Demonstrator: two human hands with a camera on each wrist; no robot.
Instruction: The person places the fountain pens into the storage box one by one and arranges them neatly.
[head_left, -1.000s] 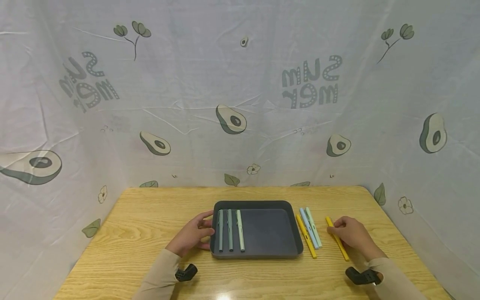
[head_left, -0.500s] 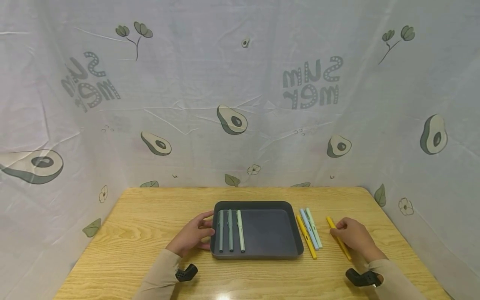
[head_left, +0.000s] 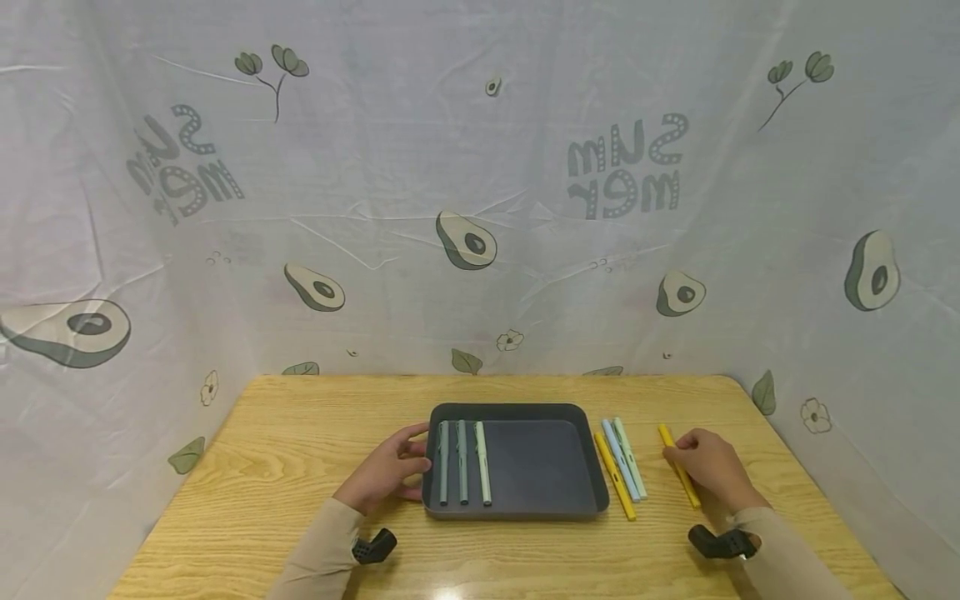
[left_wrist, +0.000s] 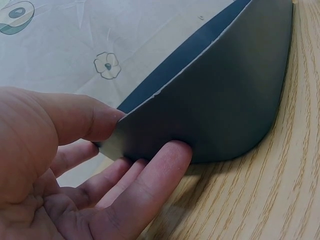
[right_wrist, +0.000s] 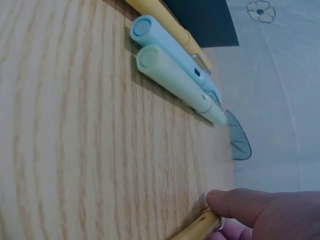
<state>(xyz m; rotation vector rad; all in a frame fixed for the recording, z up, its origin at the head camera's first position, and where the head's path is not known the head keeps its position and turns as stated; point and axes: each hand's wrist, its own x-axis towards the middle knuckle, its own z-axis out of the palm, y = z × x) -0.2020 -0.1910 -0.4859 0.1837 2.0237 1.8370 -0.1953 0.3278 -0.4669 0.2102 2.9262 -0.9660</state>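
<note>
A dark grey tray (head_left: 543, 467) lies in the middle of the wooden table. At its left side my left hand (head_left: 381, 472) holds on, the thumb at the rim and the other fingers against the outer wall, as the left wrist view shows. My right hand (head_left: 714, 468) pinches a yellow pen (right_wrist: 199, 229) between thumb and fingers, right of the tray. The hand covers part of that pen. Inside the tray, two grey-green pens (head_left: 462, 467) and a pale green pen (head_left: 482, 467) lie side by side along the left.
Between tray and right hand lie another yellow pen (head_left: 615, 475), a light blue pen (head_left: 622, 461) and a mint green pen (head_left: 630, 458), close together and slanted. A printed cloth (head_left: 405, 317) hangs behind the table (head_left: 315, 408) and at both sides.
My right hand has shifted slightly toward the back of the table, and the yellow pen in its fingers has moved with it. The left hand and tray stay in place.
</note>
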